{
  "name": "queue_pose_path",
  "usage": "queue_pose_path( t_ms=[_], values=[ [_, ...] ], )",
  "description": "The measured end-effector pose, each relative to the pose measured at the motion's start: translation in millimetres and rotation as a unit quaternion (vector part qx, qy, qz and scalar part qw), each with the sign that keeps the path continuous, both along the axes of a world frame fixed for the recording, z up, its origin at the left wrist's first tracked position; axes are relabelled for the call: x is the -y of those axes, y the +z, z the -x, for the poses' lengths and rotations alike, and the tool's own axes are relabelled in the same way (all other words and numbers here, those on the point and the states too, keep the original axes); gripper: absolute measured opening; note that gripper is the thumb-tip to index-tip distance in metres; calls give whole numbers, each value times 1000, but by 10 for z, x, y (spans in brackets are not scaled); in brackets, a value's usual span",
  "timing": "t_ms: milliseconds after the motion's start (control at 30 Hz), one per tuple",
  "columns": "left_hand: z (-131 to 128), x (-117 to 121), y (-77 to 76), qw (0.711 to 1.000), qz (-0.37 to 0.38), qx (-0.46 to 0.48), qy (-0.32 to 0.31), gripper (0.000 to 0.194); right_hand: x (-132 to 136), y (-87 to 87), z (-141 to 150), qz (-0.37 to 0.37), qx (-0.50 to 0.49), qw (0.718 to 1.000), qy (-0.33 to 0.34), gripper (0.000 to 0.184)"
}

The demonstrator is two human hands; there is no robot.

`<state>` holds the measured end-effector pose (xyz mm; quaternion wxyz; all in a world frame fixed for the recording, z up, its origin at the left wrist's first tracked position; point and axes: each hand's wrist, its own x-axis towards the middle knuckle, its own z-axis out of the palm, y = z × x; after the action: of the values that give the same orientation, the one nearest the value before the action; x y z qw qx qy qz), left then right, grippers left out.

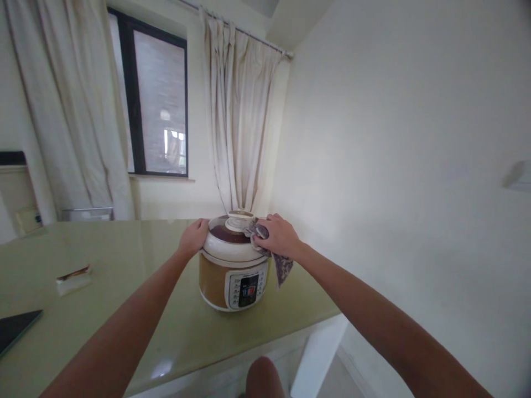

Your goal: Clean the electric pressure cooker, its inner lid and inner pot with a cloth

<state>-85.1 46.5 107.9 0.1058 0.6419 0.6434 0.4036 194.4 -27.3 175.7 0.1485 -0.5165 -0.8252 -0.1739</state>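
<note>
Cooker (212,281), upright on the table (136,254) between and below the two hands, with its lid (232,250) seated. The right hand (282,235) holds a bunched, patterned cloth (284,270) against the lid beside the knob (239,222); a loose corner hangs below this grip. The left hand (194,236) touches the lid's opposite side; with its fingers partly hidden, whether it clasps or merely steadies cannot be told. Unequal pressure from the hands could slide the cooker over the glossy table, and the dangling corner might brush the control panel (248,288) beneath. Well left of the left hand, a small pale object (73,284) appears safe from such slips.
</note>
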Motion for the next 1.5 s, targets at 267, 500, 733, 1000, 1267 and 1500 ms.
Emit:
queue_pose_path(
  t_ms=[267,500,733,1000,1267,1500],
  values=[
    [6,0,-20,1000,-9,3,0,52,-746,71,44,40,-29,991,-125,41],
    [0,9,-19,1000,-22,8,-10,50,-1098,63,107,45,-64,980,-186,39],
    [-18,41,22,1000,-11,0,13,50,-630,35,125,2,-35,988,-154,41],
    [-14,31,22,1000,6,9,7,51,-130,-7,117,-22,18,996,-82,44],
    [-9,14,-10,1000,-10,13,8,50,-776,66,136,18,-25,985,-168,41],
    [-12,5,-11,1000,-16,4,19,48,-1014,95,181,35,-37,978,-201,38]
  ],
)
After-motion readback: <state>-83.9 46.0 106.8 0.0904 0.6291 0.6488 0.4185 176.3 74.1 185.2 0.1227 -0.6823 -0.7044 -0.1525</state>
